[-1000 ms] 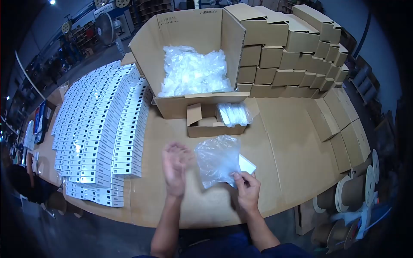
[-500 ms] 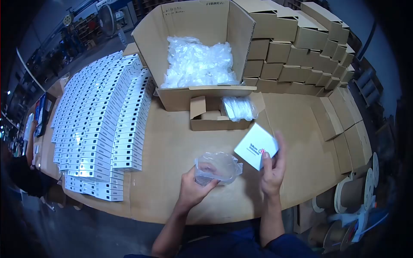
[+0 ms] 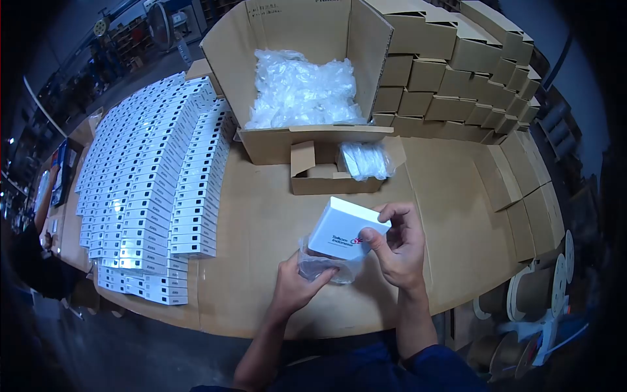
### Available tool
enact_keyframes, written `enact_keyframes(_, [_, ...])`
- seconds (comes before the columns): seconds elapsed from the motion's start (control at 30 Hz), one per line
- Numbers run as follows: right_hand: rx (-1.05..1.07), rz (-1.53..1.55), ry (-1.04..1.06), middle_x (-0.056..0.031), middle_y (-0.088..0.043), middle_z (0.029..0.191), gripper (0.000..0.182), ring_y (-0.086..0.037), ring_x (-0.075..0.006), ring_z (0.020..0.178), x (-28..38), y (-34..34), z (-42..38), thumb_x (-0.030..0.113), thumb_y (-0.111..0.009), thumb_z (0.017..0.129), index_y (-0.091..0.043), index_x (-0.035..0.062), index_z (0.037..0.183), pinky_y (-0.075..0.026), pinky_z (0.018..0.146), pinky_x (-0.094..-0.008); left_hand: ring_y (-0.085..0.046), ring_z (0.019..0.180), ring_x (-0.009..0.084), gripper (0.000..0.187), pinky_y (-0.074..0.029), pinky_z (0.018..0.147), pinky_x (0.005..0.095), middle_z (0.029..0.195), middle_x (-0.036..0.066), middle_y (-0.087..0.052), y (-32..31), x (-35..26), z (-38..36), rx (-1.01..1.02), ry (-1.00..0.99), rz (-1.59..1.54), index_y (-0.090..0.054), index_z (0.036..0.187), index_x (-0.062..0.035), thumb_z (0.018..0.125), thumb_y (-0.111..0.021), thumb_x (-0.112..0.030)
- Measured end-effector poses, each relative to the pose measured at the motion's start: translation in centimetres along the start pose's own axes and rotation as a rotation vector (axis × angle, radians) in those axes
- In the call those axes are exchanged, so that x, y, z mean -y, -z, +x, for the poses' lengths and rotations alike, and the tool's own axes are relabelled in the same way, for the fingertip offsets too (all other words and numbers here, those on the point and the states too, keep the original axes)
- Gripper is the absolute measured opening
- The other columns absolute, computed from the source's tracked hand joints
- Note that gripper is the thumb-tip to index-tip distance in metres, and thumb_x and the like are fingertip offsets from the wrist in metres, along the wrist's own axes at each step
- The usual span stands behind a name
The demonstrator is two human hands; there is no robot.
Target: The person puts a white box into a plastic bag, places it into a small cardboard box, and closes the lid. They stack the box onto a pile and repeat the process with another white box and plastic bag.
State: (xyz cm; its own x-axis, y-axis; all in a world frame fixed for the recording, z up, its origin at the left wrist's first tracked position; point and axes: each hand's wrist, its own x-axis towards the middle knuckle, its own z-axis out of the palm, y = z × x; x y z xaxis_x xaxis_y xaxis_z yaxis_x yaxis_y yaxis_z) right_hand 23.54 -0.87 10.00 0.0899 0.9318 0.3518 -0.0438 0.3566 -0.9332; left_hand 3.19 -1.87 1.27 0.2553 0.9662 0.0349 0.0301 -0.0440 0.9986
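My right hand grips a flat white box by its right side, thumb on the printed face and fingers behind. The box is tilted, and its lower edge is at the mouth of a clear plastic bag. Closed around the left side of that bag is my left hand, its thumb across the front. Beyond my hands stands a small open carton with several plastic-wrapped white packs in its right side.
A large open carton full of clear plastic bags stands at the back. Rows of white boxes fill the left. Brown cartons are stacked back right. Cable spools sit below the right edge. Another person's arm shows far left.
My right hand has brought the white box left and turned it, so its lower edge now meets the bag's mouth. My left hand still holds the bag in about the same place.
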Motion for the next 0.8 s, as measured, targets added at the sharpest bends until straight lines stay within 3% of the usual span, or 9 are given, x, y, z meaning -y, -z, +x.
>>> enact_keyframes(0.27, [0.121,-0.228,0.019,-0.0099,-0.067,0.093,0.021,-0.065,-0.0168,0.090,-0.6,0.4,1.2,0.008,-0.076,0.092,-0.060,-0.0003,0.103,-0.053,0.088,-0.0327,-0.071,0.105,0.0175,0.051,-0.057,0.093,0.0357,0.112,0.013,-0.075,-0.2,-0.5,-0.3,0.042,0.034,-0.057,-0.062,0.130,0.0049,0.085,-0.084,-0.007])
enact_keyframes(0.3, [0.123,-0.255,0.018,-0.0100,-0.067,0.092,0.021,-0.065,-0.0172,0.089,-0.8,0.3,1.3,0.009,-0.076,0.092,-0.061,-0.0005,0.103,-0.053,0.088,-0.0334,-0.069,0.108,0.0169,0.046,-0.056,0.095,0.0343,0.116,0.012,-0.073,-0.2,-1.1,-0.5,0.065,0.028,-0.024,-0.061,0.131,0.0047,0.091,-0.079,-0.010])
enact_keyframes(0.4, [0.165,-0.304,-0.020,-0.0096,-0.067,0.091,0.020,-0.065,-0.0181,0.087,-1.7,0.5,1.7,0.012,-0.075,0.093,-0.062,0.0000,0.103,-0.053,0.085,-0.0341,-0.066,0.107,0.0161,0.036,-0.054,0.095,0.0328,0.119,0.011,-0.070,-0.5,0.0,-0.7,0.007,0.050,-0.376,-0.060,0.132,0.0049,0.103,-0.066,-0.016])
enact_keyframes(0.47, [0.203,-0.307,-0.116,-0.0093,-0.067,0.091,0.019,-0.064,-0.0176,0.087,-1.7,0.5,1.8,0.011,-0.075,0.093,-0.063,0.0005,0.103,-0.053,0.084,-0.0329,-0.065,0.107,0.0156,0.035,-0.054,0.095,0.0322,0.120,0.011,-0.068,-0.2,1.1,-0.9,0.001,0.071,-0.303,-0.058,0.133,0.0051,0.108,-0.055,-0.019])
enact_keyframes(0.6, [0.191,-0.126,-0.287,-0.0102,-0.071,0.103,0.031,-0.065,-0.0140,0.092,-2.8,0.3,1.3,0.013,-0.070,0.098,-0.058,0.0007,0.124,-0.052,0.084,-0.0290,-0.065,0.105,0.0146,0.036,-0.055,0.093,0.0320,0.118,0.010,-0.068,-0.6,1.6,-0.8,-0.029,0.130,-0.401,-0.055,0.135,0.0054,0.113,-0.045,-0.021])
enact_keyframes(0.63, [0.167,0.072,-0.263,-0.0117,-0.071,0.114,0.042,-0.065,-0.0137,0.099,-4.3,0.4,0.8,0.013,-0.066,0.101,-0.049,0.0014,0.137,-0.053,0.086,-0.0289,-0.065,0.105,0.0144,0.036,-0.055,0.093,0.0319,0.118,0.010,-0.068,-0.9,1.7,-0.8,-0.063,0.154,-0.473,-0.056,0.135,0.0053,0.113,-0.044,-0.020])
enact_keyframes(0.67, [0.141,0.076,-0.214,-0.0120,-0.069,0.119,0.045,-0.064,-0.0147,0.104,-4.5,0.7,0.8,0.013,-0.064,0.103,-0.045,0.0012,0.141,-0.053,0.089,-0.0291,-0.065,0.105,0.0142,0.035,-0.055,0.092,0.0318,0.117,0.010,-0.068,-1.1,1.9,-0.8,-0.097,0.175,-0.545,-0.056,0.135,0.0052,0.113,-0.044,-0.020])
enact_keyframes(0.73, [0.021,0.285,-0.408,-0.0107,-0.070,0.115,0.042,-0.066,-0.0145,0.102,-4.5,1.0,-0.4,0.014,-0.066,0.102,-0.050,-0.0004,0.137,-0.054,0.091,-0.0300,-0.065,0.105,0.0139,0.035,-0.055,0.092,0.0316,0.117,0.010,-0.068,-1.1,2.4,-0.8,-0.137,0.177,-0.625,-0.056,0.134,0.0051,0.113,-0.043,-0.020])
enact_keyframes(0.8, [0.048,0.464,-0.488,-0.0097,-0.071,0.112,0.033,-0.067,-0.0145,0.101,-6.7,1.4,-2.8,0.012,-0.066,0.102,-0.057,-0.0015,0.130,-0.055,0.091,-0.0306,-0.065,0.105,0.0139,0.036,-0.055,0.092,0.0315,0.117,0.010,-0.068,-0.9,3.0,-0.7,-0.146,0.145,-0.643,-0.057,0.133,0.0049,0.114,-0.042,-0.021])
